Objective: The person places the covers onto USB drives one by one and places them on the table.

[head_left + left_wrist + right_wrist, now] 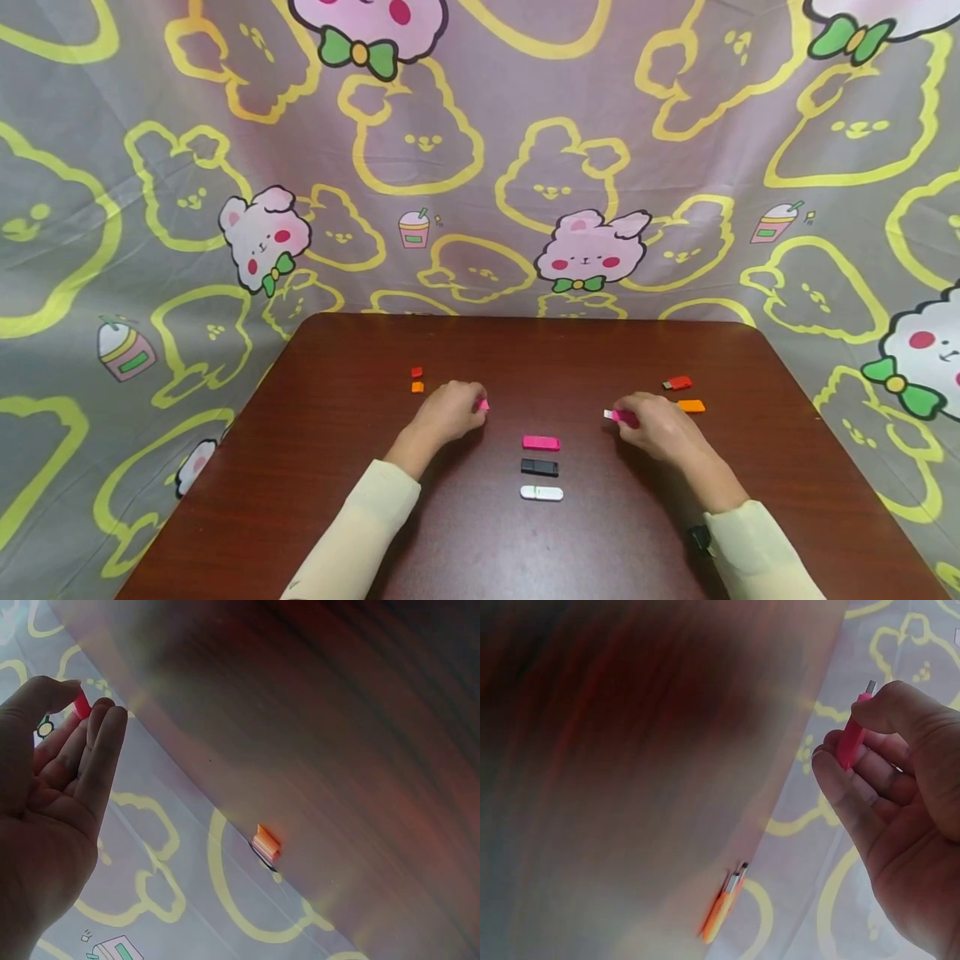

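Note:
Between thumb and fingertips, my left hand [452, 410] pinches a small pink cap [82, 703]. My right hand [660, 425] holds a pink USB stick [851, 735] the same way, its metal plug [608, 414] bare and pointing left toward the other hand. A gap of table separates the two hands. On the table between them and nearer me lie three capped USB sticks in a column: a pink one [541, 443], a black one [540, 467] and a white one [542, 493].
Left of my left hand lie a red cap [417, 372] and an orange cap [417, 387]. Beyond my right hand are an uncapped red USB stick [678, 383] and an orange one [691, 406]. A patterned cloth [480, 167] hangs behind the brown table [525, 358].

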Demonstrator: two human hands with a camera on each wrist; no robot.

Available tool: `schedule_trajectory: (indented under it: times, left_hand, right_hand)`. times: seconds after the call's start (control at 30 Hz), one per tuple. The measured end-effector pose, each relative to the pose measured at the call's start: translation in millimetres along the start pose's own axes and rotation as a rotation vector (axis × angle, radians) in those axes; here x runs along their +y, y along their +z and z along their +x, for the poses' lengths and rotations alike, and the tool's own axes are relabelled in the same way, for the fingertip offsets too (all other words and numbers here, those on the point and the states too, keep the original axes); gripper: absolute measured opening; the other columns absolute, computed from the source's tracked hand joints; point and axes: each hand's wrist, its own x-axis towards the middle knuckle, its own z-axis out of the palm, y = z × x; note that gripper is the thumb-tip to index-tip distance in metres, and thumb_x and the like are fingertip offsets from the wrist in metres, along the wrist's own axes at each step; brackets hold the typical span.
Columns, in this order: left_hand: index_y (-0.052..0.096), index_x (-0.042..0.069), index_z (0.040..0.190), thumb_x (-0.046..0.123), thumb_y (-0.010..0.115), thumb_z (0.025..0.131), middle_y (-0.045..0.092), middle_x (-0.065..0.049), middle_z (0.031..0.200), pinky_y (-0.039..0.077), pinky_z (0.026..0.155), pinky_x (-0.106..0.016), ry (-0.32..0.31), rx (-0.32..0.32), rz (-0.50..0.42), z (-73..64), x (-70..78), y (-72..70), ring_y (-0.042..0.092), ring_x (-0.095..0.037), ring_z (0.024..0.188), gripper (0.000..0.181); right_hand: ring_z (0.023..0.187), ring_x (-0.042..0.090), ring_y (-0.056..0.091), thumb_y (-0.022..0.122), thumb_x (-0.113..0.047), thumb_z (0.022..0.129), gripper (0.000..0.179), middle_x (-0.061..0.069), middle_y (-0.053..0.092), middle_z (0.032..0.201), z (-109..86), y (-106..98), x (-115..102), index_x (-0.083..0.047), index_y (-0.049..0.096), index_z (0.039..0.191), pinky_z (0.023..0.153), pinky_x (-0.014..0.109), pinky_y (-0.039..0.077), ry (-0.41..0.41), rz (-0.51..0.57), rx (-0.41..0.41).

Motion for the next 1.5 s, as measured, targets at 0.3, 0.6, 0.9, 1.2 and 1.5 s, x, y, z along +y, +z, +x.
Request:
schedule_trajectory:
  times: [0.3, 0.6, 0.9, 1.2, 1.5]
  left_hand:
    - [0.071, 0.013, 0.096, 0.021, 0.073, 0.090, 0.065, 0.005, 0.077, 0.051, 0.065, -0.029, 0.032, -0.007, -0.029, 2.5, 11.0, 4.5, 0.057, -0.011, 0.067, 0.010]
    - [0.070, 0.014, 0.099, 0.021, 0.072, 0.090, 0.064, 0.006, 0.078, 0.050, 0.064, -0.027, 0.056, -0.011, -0.038, 7.0, 22.3, 8.4, 0.056, -0.010, 0.066, 0.011]
    - [0.070, 0.015, 0.100, 0.022, 0.072, 0.091, 0.064, 0.006, 0.080, 0.050, 0.066, -0.026, 0.057, -0.024, -0.054, 10.6, 29.0, 11.3, 0.057, -0.010, 0.069, 0.011]
    - [0.070, 0.015, 0.102, 0.022, 0.072, 0.092, 0.067, 0.006, 0.084, 0.051, 0.068, -0.024, 0.072, -0.018, -0.091, 12.9, 35.2, 13.0, 0.057, -0.009, 0.071, 0.012]
    - [0.070, 0.016, 0.102, 0.022, 0.071, 0.092, 0.069, 0.006, 0.086, 0.053, 0.070, -0.025, 0.089, -0.020, -0.108, 13.5, 40.0, 13.1, 0.060, -0.008, 0.073, 0.012]
  right_hand:
    - [0.079, 0.018, 0.059, 0.080, -0.011, 0.083, 0.023, 0.003, 0.070, 0.093, 8.7, 5, -17, -0.007, 0.074, 0.105, 0.071, 0.037, 0.055, 0.004, 0.011, -0.028]
    - [0.080, 0.018, 0.059, 0.081, -0.013, 0.083, 0.024, 0.002, 0.069, 0.093, 17.2, 12, -27, -0.008, 0.074, 0.105, 0.073, 0.037, 0.055, -0.003, 0.031, -0.046]
    - [0.084, 0.021, 0.063, 0.080, -0.012, 0.083, 0.024, 0.004, 0.071, 0.096, 21.3, 17, -34, -0.006, 0.074, 0.106, 0.079, 0.042, 0.057, -0.051, 0.044, -0.017]
    - [0.092, 0.024, 0.064, 0.083, -0.014, 0.083, 0.030, 0.007, 0.072, 0.104, 25.4, 20, -47, -0.007, 0.073, 0.111, 0.083, 0.044, 0.058, 0.011, 0.052, -0.058]
    - [0.090, 0.022, 0.064, 0.083, -0.015, 0.083, 0.029, 0.005, 0.071, 0.100, 28.2, 24, -55, -0.008, 0.073, 0.109, 0.085, 0.043, 0.058, -0.019, 0.068, -0.044]
